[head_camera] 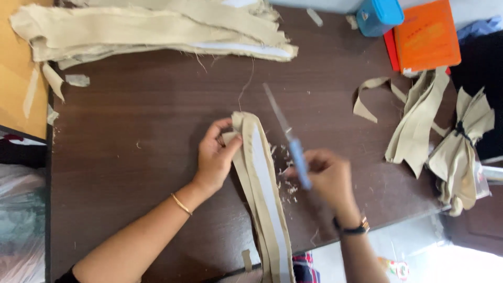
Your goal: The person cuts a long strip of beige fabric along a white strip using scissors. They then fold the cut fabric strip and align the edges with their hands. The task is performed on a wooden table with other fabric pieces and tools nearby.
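My left hand [216, 155] pinches the top end of a long beige fabric strip [264, 194] with a white lining, which runs down the dark wooden table [136, 157] and over its front edge. My right hand [327, 175] grips a pair of scissors with a blue handle [294, 149]; its blades point up and left, just right of the strip's top end. The right hand and the scissors are blurred. Small fabric snippets [285, 181] lie between the strip and the right hand.
A pile of long beige strips [146, 29] lies along the far edge. More beige pieces [419, 120] and a tied bundle [463, 147] sit at the right. A blue box [380, 15] and an orange booklet [427, 36] are at the far right corner.
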